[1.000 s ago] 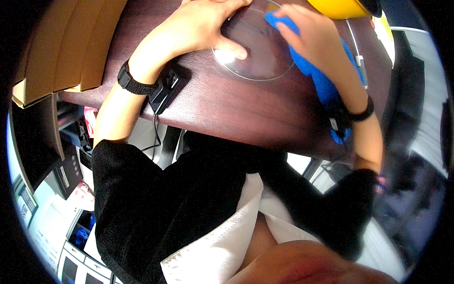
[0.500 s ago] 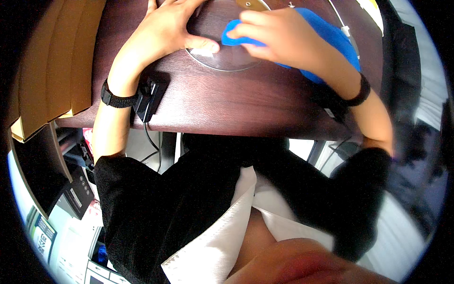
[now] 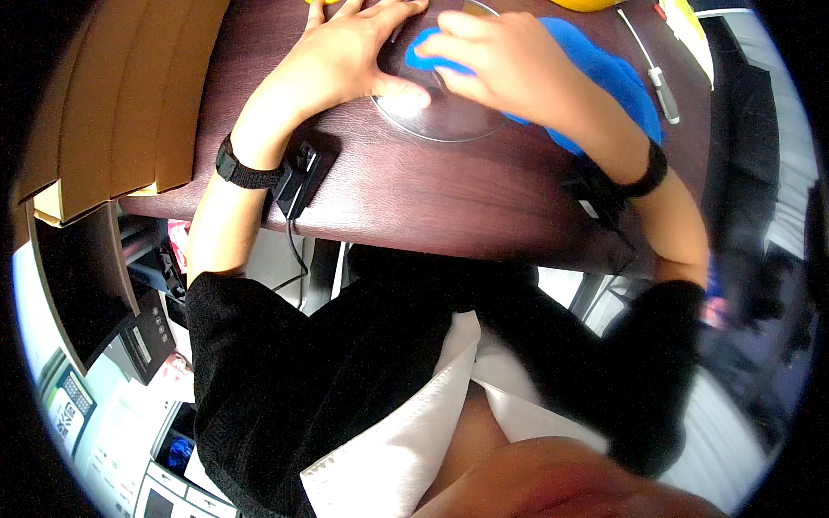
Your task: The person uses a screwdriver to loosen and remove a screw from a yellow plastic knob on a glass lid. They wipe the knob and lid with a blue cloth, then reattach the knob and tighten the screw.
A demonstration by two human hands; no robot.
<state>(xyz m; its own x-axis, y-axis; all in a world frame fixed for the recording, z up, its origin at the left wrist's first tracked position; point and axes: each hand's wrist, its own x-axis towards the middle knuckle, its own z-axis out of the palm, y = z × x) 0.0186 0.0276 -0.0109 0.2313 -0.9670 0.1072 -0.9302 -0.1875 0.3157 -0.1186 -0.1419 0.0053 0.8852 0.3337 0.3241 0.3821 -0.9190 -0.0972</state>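
Well left of a clear, round, glossy disc (image 3: 462, 123) stands a piece of brown cardboard (image 3: 121, 104) with long vertical folds. The disc itself lies on a dark reddish-brown, wood-grained worktop (image 3: 449, 198). Left of the disc and nearer the body, a black woven band (image 3: 246, 173) circles the left wrist. Against it sits a small black box-shaped device (image 3: 302, 180), from which a thin black cable runs down over the worktop's edge. The left hand (image 3: 354, 60) is spread open, palm down, its thumb reaching over the disc's left rim and its other fingers stretched toward the disc's far side.

Over the right part of the disc, the right hand (image 3: 509, 65) is closed, its fingers bent around a fold of soft blue cloth (image 3: 609, 82). That fold is over the disc, while the rest of the cloth spreads out to the disc's right, beneath the hand and forearm. Beyond the disc, to its far right, part of a bright yellow object (image 3: 591, 3) shows at the upper edge; its full shape is cut off. Right of the disc and nearer the body, a second black device (image 3: 596, 197) sits by the right wrist, which wears a plain black band (image 3: 648, 173). Farther right of the disc lies a slim tool with a pale grey handle (image 3: 665, 97).
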